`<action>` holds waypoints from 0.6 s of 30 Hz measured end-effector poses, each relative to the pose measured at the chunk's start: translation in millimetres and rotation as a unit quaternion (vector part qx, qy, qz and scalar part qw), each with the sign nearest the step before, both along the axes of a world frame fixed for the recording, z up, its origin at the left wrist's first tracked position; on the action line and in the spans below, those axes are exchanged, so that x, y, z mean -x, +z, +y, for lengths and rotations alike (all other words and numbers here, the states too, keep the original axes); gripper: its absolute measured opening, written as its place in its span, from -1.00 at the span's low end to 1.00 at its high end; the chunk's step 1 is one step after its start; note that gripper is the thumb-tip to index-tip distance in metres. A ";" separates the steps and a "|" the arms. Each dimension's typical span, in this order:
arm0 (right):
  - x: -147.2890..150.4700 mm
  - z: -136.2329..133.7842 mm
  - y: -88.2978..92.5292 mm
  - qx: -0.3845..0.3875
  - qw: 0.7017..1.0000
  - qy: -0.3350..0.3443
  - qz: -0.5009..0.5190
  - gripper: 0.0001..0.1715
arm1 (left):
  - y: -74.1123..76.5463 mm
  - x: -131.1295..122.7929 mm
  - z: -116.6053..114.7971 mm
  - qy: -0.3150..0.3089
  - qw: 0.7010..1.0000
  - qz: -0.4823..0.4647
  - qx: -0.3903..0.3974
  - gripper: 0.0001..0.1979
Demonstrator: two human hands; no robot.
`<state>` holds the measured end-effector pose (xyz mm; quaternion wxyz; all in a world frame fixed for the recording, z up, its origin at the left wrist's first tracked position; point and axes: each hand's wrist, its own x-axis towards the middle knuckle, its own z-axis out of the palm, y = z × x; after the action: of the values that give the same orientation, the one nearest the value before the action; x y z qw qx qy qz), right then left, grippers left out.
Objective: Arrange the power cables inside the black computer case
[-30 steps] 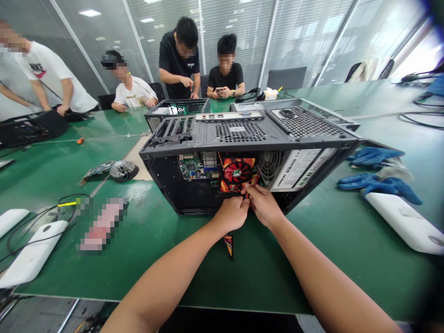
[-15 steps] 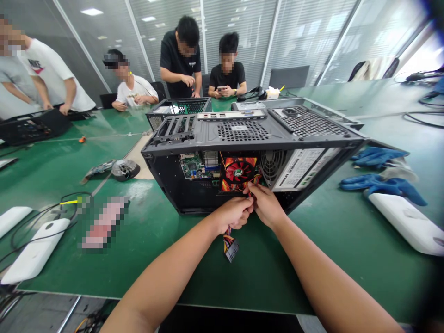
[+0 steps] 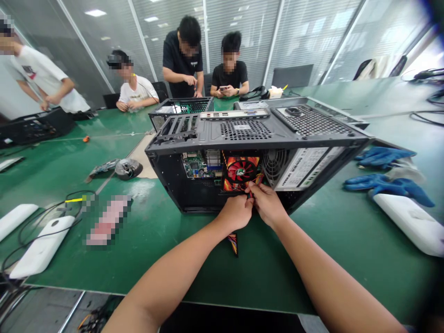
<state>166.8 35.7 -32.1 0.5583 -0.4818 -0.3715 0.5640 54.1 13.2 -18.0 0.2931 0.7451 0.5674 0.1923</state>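
Closed around coloured wires, the grip of the left hand meets the pinching right hand at the near, open side of a computer case, just below its red-bladed fan. Half a second ago the cable connector dangling under the left hand showed its broad face; now it hangs nearly edge-on. At far left, a person in a white shirt has brought both hands closer together by another case. The green tabletop carries blue gloves beside a long white casing at right; blinds behind glass line the far side, where other people sit or stand. Both bare forearms reach forward from the near edge and converge, the back of the left hand turned upward.
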 end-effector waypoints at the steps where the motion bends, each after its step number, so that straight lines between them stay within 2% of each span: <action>1: 0.1 0.0 -0.3 -0.003 1.000 -0.001 -0.002 -0.50 | -1.1 0.0 0.4 -0.002 1.000 0.005 -0.002 -0.63; 10: -2.0 2.6 -6.2 -0.019 1.000 0.009 -0.020 -0.53 | -6.3 -0.4 0.8 -0.003 1.000 0.014 -0.017 -0.60; 18: -1.1 1.2 -3.6 -0.004 1.000 0.006 -0.013 -0.52 | -5.8 -0.6 -2.2 0.000 0.998 0.036 -0.049 -0.64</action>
<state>167.9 36.9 -35.7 0.5519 -0.4852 -0.3838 0.5593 54.7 11.0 -23.8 0.2361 0.7651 0.5672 0.1926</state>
